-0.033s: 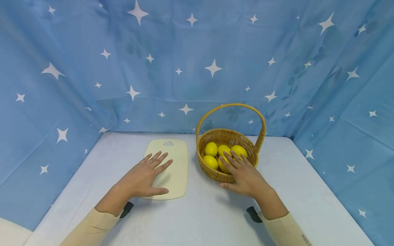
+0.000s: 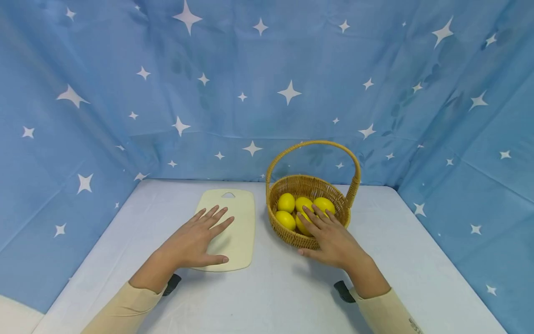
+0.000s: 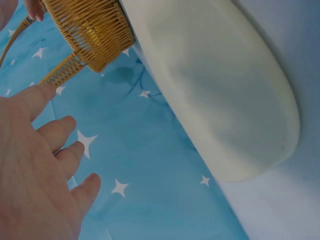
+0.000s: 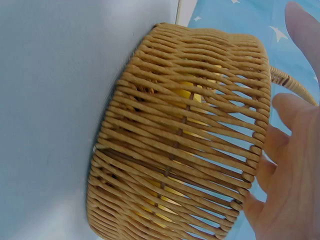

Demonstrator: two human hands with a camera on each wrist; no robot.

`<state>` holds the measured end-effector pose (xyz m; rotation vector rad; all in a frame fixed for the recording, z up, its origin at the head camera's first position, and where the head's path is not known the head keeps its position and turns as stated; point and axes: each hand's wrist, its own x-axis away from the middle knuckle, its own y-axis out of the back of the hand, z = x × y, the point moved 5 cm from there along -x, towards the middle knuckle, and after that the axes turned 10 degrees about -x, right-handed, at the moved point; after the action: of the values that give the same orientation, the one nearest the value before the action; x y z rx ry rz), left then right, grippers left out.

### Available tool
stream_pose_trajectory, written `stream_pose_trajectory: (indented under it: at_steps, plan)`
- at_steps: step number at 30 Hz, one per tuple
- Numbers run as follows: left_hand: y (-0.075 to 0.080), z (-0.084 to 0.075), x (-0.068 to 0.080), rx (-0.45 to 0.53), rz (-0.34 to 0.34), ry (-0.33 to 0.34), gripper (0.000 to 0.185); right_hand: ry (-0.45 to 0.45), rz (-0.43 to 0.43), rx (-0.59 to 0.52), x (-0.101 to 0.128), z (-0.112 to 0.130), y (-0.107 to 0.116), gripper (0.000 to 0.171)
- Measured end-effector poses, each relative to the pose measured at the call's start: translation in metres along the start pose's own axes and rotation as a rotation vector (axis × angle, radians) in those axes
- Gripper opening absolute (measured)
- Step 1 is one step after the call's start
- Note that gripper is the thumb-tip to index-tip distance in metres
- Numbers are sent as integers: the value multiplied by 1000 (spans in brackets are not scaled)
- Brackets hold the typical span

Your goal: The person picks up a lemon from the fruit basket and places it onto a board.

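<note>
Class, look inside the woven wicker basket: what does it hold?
The round woven wicker basket holds yellow lemons; five show. The right hand reaches over its rim, covering part of them, so more may lie beneath.

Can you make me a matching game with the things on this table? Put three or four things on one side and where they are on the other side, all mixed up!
Things:
1. lemons
2. left hand
3. basket
4. right hand

Places:
A. flat on the cutting board
B. reaching over the basket rim
C. inside the basket
D. on the table, right of the board

Pairs: 1-C, 2-A, 3-D, 4-B
</note>
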<state>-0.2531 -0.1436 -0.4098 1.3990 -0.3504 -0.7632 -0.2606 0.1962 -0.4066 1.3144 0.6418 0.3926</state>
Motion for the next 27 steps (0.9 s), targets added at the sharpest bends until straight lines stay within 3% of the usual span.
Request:
stream_pose_trajectory:
  at_steps: [18, 27]
  plan:
    - [7, -2, 2, -28, 0, -2, 91, 0, -32, -27, 6, -1, 11, 84]
    - [1, -7, -2, 3, 14, 6, 84, -72, -219, -177, 12, -34, 26, 69]
